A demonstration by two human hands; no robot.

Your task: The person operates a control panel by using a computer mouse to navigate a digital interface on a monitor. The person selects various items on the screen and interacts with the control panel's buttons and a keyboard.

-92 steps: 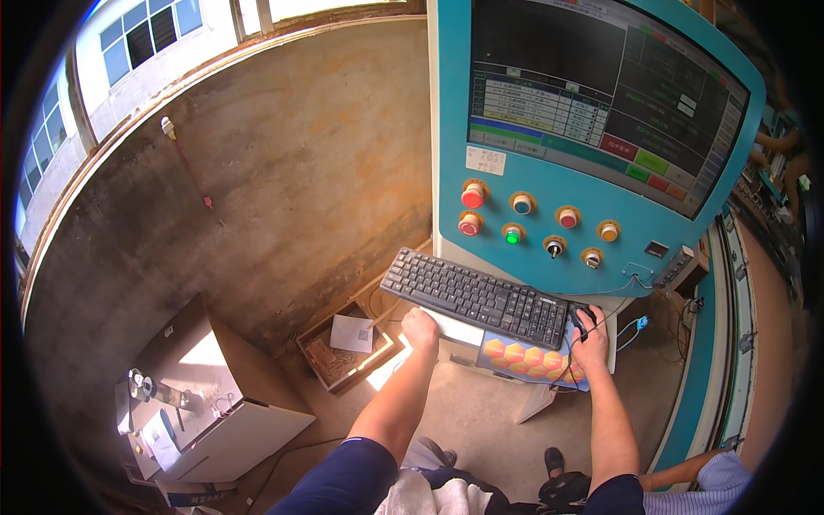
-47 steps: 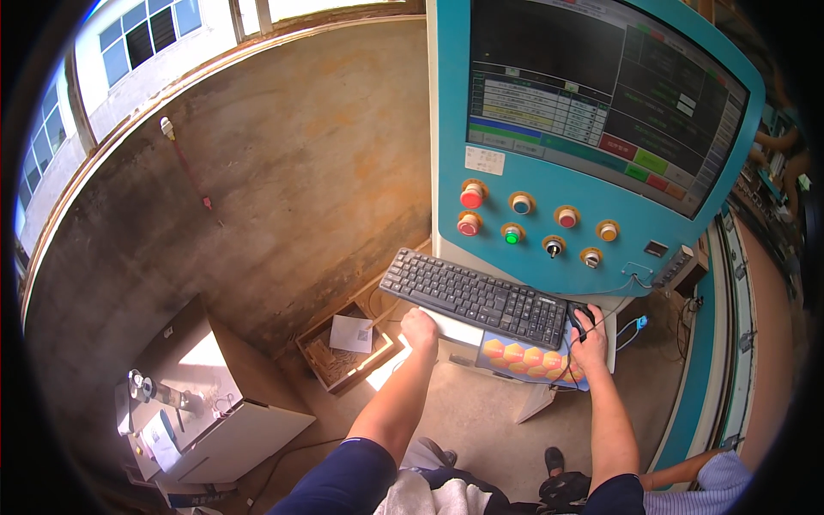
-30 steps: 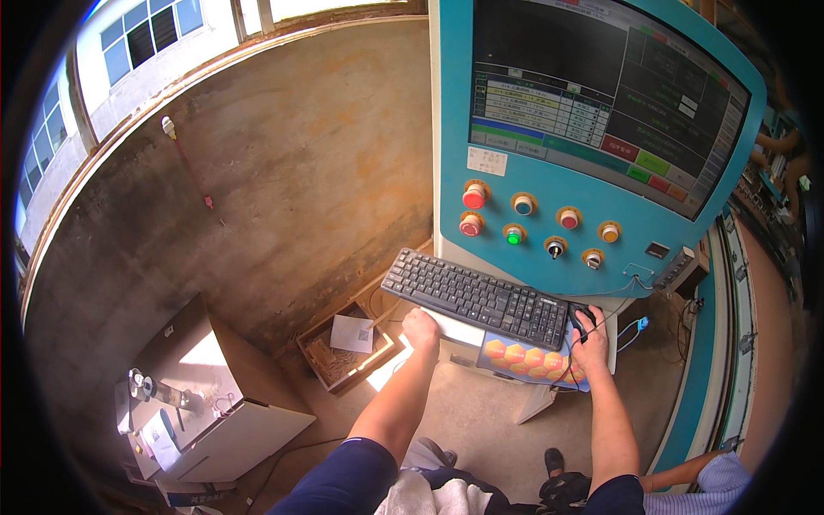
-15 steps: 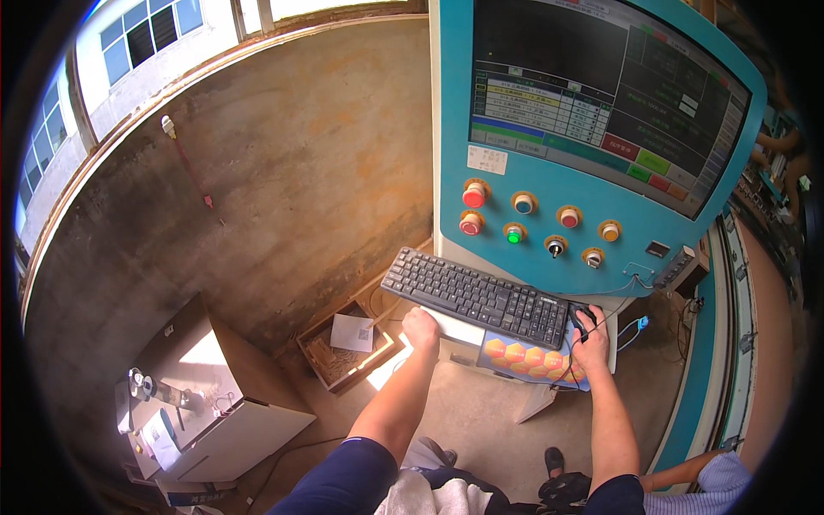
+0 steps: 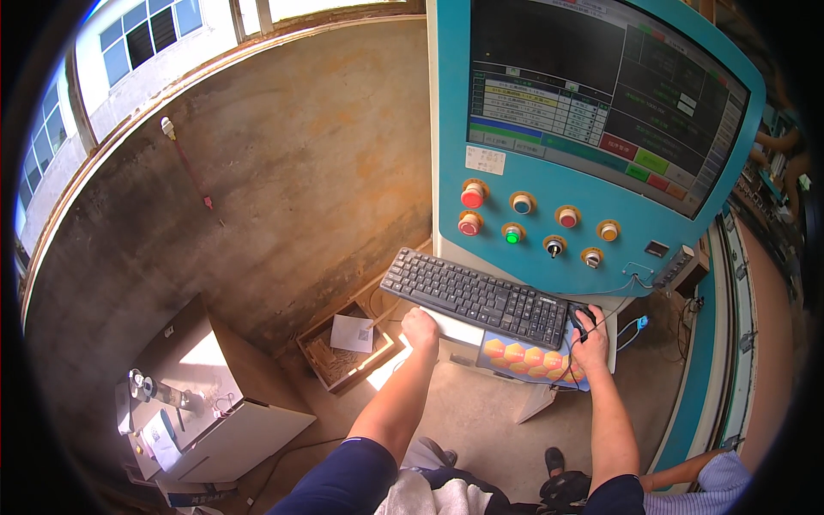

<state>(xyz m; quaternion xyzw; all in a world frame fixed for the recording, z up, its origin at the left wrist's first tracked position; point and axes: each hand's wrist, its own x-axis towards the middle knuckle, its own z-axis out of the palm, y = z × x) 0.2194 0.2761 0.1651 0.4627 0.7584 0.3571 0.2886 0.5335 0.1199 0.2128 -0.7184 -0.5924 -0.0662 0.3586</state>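
Note:
A teal control console (image 5: 592, 240) with a dark screen (image 5: 601, 94) and a row of coloured push buttons stands in front of me. A black keyboard (image 5: 476, 296) lies on its shelf. My left hand (image 5: 421, 328) is closed and rests at the front edge of the shelf, just below the keyboard. My right hand (image 5: 590, 336) covers a black computer mouse (image 5: 578, 316) on a mouse pad (image 5: 524, 359) with orange hexagons, right of the keyboard.
A rough concrete wall (image 5: 283, 172) rises on the left. A wooden crate (image 5: 348, 348) with a paper sheet sits on the floor below the shelf. A white cabinet (image 5: 215, 403) with small items stands lower left. Another person's arm (image 5: 687, 470) shows lower right.

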